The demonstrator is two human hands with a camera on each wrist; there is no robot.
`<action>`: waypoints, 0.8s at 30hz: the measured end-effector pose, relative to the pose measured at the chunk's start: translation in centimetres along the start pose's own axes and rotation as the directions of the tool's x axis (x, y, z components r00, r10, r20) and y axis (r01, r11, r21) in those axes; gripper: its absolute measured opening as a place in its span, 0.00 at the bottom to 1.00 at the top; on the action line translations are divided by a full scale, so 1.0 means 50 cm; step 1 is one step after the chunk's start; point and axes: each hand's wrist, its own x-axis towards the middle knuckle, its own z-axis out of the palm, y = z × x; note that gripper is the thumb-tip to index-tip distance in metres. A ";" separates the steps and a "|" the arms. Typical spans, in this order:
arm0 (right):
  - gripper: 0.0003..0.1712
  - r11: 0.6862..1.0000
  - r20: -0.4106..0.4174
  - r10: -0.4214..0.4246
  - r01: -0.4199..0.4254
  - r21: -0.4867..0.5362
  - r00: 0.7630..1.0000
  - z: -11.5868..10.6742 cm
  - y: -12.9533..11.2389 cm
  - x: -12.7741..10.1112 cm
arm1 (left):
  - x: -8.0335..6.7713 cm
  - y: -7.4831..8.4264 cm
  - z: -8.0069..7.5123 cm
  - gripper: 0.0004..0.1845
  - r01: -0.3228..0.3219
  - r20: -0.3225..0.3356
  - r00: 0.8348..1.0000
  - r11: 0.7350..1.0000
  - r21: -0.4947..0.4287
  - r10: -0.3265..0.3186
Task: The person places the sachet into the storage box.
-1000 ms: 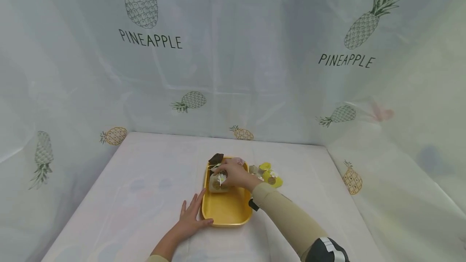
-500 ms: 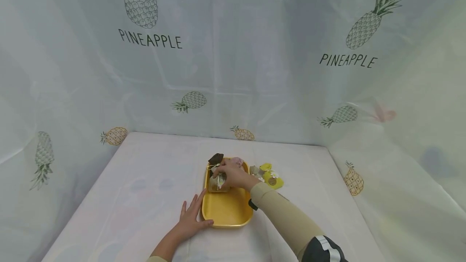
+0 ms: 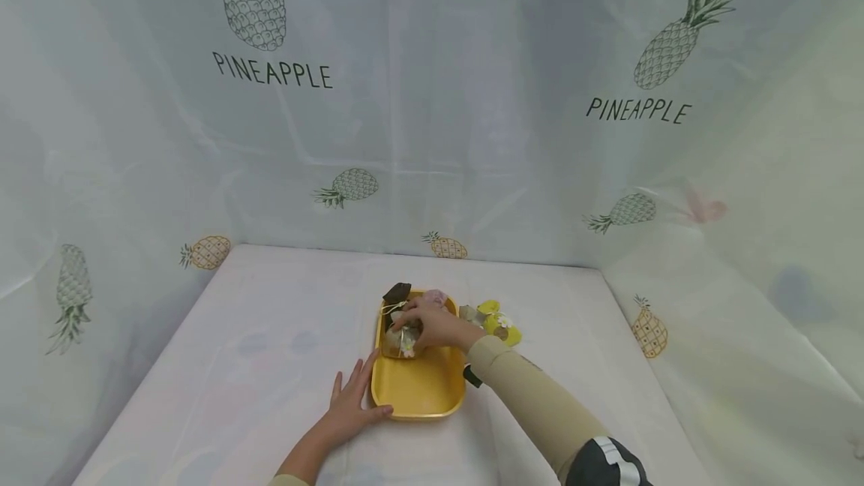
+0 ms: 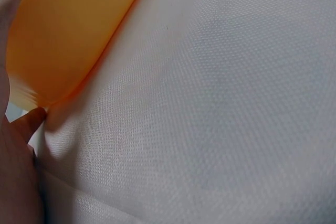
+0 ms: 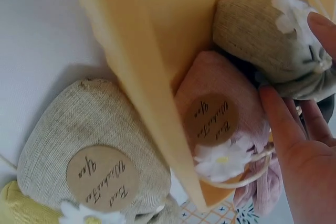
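A yellow tray stands on the table, and my left hand rests spread against its left side, thumb at the near corner. In the left wrist view, that thumb touches the tray's outer wall. My right hand pinches the gathered neck of a beige drawstring pouch with a white flower, low in the far-left part of the tray. Beside it in the tray lies a pink pouch with a round label. A dark brown pouch is at the far-left corner, mostly hidden.
Outside the tray's right wall lie another beige pouch with a round label and a yellow pouch. A pale cloth covers the table. Pineapple-printed sheets hang behind and at the sides.
The beige pouch in my right hand has tilted, its flower now lower and facing nearer me. My left hand keeps its place on the tray. The head view has shifted slightly.
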 end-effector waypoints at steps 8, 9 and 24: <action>0.24 0.996 -0.054 -0.079 0.081 0.023 0.995 -0.020 0.034 -0.022 | -0.001 0.000 0.003 0.55 -0.014 -0.017 1.000 1.000 0.006 0.015; 0.23 0.996 -0.055 -0.084 0.086 0.038 0.995 -0.024 0.039 -0.026 | -0.001 0.000 0.004 0.55 -0.014 -0.020 1.000 1.000 0.007 0.014; 0.25 0.992 -0.121 0.044 -0.029 0.122 0.992 -0.083 0.108 -0.105 | 0.003 -0.002 0.003 0.56 -0.001 -0.017 1.000 1.000 0.019 0.001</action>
